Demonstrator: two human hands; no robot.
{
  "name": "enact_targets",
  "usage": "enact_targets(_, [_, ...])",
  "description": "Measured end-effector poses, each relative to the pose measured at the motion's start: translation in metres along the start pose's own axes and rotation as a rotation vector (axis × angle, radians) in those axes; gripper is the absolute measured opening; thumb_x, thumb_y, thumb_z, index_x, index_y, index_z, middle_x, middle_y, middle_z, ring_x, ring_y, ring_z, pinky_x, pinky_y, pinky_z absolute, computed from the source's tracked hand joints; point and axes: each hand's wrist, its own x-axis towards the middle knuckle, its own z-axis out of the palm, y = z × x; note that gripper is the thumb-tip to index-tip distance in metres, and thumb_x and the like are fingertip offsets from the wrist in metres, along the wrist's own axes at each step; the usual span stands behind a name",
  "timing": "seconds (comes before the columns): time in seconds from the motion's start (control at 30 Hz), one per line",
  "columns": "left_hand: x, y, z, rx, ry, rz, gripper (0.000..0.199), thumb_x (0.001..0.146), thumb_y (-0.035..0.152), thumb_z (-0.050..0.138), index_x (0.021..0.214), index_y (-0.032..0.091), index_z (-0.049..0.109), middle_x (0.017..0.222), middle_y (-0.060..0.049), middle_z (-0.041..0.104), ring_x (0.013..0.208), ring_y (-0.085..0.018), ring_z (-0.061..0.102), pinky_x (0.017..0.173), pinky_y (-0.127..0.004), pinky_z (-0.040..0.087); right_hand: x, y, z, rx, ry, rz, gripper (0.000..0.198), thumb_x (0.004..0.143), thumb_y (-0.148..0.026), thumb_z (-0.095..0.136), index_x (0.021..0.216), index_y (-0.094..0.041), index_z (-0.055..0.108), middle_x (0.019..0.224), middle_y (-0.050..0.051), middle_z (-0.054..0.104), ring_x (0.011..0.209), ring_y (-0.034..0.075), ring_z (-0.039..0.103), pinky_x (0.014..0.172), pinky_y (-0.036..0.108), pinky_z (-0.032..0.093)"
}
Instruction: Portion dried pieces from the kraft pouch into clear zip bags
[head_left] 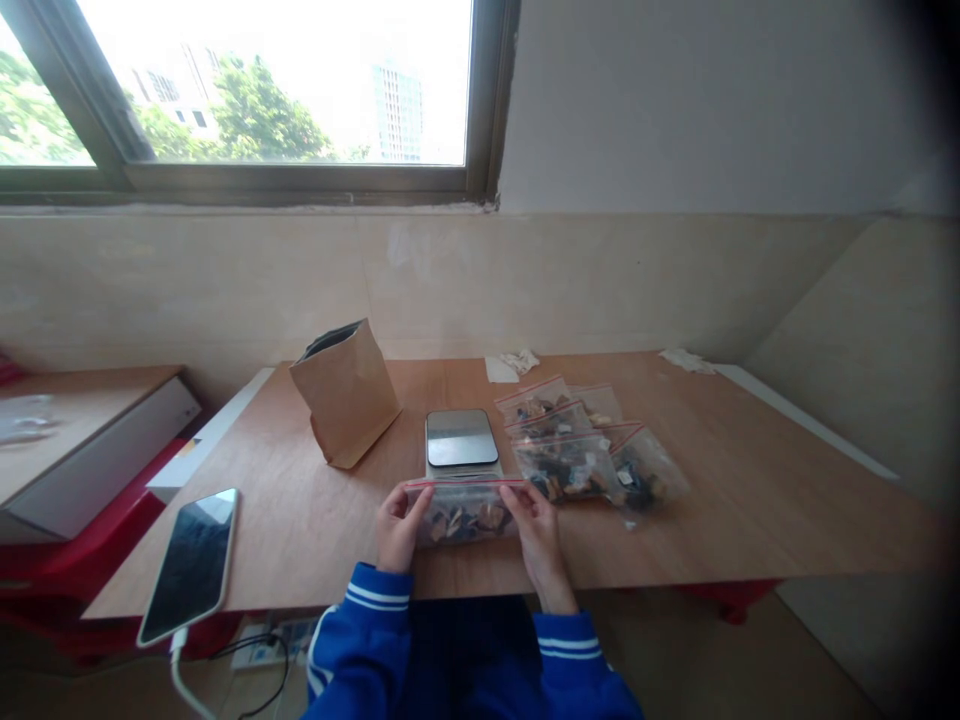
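A clear zip bag [466,522] with a red seal strip is stretched between my two hands near the table's front edge. Brown and dark chips or pieces lie inside it; I cannot tell what they are. My left hand [401,525] pinches the left end of the seal, thumb on top. At the right end, my right hand [536,520] pinches the same strip. Just beyond the bag sits a small digital scale [461,438] with a shiny metal plate, its front part hidden by the bag. Several similar filled zip bags [562,460] are heaped right of the scale.
A brown paper bag [349,395] stands open-topped at the back left. A phone [191,565] with a white cable lies at the table's left front corner. White paper [501,370] and crumpled tissue [686,361] lie along the back edge. A second table [90,420] stands left.
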Motion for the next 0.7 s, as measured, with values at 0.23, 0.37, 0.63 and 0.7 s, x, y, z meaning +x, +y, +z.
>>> enact_targets(0.23, [-0.003, -0.004, 0.0, -0.015, 0.043, 0.03, 0.026, 0.073, 0.038, 0.07, 0.084, 0.015, 0.067, 0.083, -0.005, 0.07, 0.081, -0.017, 0.064, 0.076, -0.027, 0.049, -0.001, 0.0, 0.006, 0.009, 0.005, 0.003, 0.024, 0.075, -0.041, 0.07, 0.083, -0.019, 0.068, 0.083, 0.003, 0.072, 0.084, 0.022, 0.066, 0.08, 0.034, 0.052])
enact_targets(0.37, [-0.003, -0.003, -0.001, -0.047, -0.005, -0.002, 0.028, 0.075, 0.041, 0.068, 0.088, 0.016, 0.065, 0.083, -0.003, 0.069, 0.08, -0.017, 0.064, 0.075, -0.027, 0.05, -0.003, -0.003, 0.007, 0.041, -0.064, 0.014, 0.03, 0.077, -0.042, 0.068, 0.098, -0.021, 0.067, 0.099, 0.004, 0.071, 0.096, 0.023, 0.064, 0.086, 0.035, 0.051])
enact_targets(0.63, [-0.001, -0.004, 0.0, 0.048, -0.003, 0.02, 0.029, 0.068, 0.042, 0.074, 0.082, 0.016, 0.072, 0.09, -0.007, 0.07, 0.089, -0.021, 0.065, 0.08, -0.03, 0.052, -0.006, -0.011, 0.008, -0.009, -0.142, 0.042, 0.032, 0.075, -0.047, 0.068, 0.092, -0.02, 0.071, 0.094, 0.006, 0.073, 0.092, 0.025, 0.066, 0.086, 0.038, 0.051])
enact_targets(0.7, [-0.001, -0.004, 0.001, 0.043, -0.013, -0.014, 0.032, 0.068, 0.042, 0.074, 0.083, 0.015, 0.072, 0.087, -0.007, 0.071, 0.085, -0.021, 0.066, 0.077, -0.031, 0.053, -0.006, -0.012, 0.009, -0.026, -0.117, 0.026, 0.031, 0.072, -0.045, 0.071, 0.089, -0.019, 0.071, 0.09, 0.005, 0.073, 0.089, 0.024, 0.067, 0.083, 0.037, 0.052])
